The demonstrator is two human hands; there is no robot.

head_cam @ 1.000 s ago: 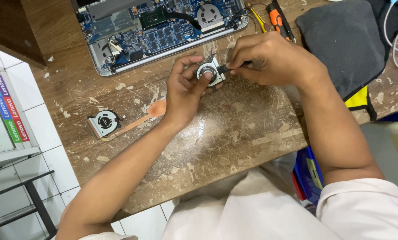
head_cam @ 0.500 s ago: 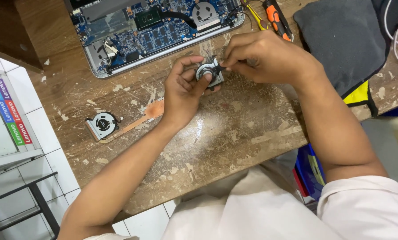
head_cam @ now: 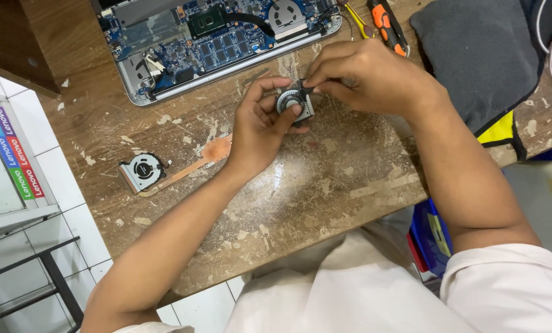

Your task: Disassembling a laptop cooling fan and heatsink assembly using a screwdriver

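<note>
Just above the frame's centre, our left hand (head_cam: 260, 126) grips a small round grey laptop fan (head_cam: 293, 102), thumb across it. Our right hand (head_cam: 368, 77) pinches the fan's top edge. Both hover over the scuffed wooden table (head_cam: 325, 185), below the opened laptop (head_cam: 214, 37).

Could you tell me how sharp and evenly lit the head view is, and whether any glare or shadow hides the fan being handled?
Head view: sharp throughout, evenly lit, soft shadows only. A pale sheen lies on the worn table, not on the small fan. The left hand and right hand cover its edges; the opened laptop stays crisp.
</note>
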